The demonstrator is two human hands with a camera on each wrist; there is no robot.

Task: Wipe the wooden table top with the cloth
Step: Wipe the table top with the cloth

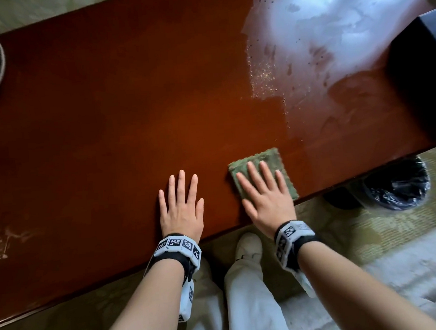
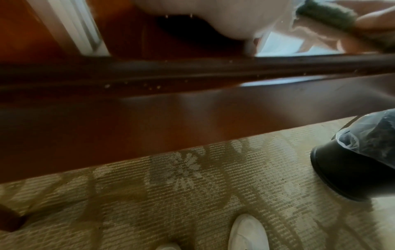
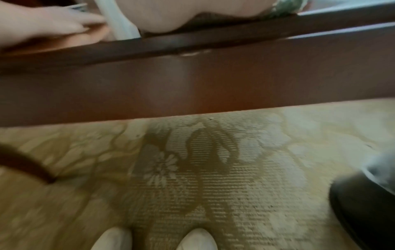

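Fingers (image 1: 253, 178) of the right hand (image 1: 266, 200) are lying straight and spread, pressing the green cloth (image 1: 272, 159) flat against the tabletop (image 1: 106, 108) at its near edge, toward the right end. The left hand (image 1: 181, 208) is resting palm-down, fingers extended, just beside the cloth, holding nothing. Crumbs (image 1: 262, 73) and a pale smear are sitting toward the far right corner, well apart from the cloth.

The left wrist view is showing the cloth (image 2: 324, 13) near the table edge and a lined bin (image 2: 359, 169) on the carpet (image 2: 192, 194) below.

The right wrist view is blurred; the finger positions cannot be told there.

Risk, as judged: with only a flat palm securing it, the cloth could slip or bunch, and a careless sweep could be pushing crumbs over the edge onto the carpet rather than gathering them.
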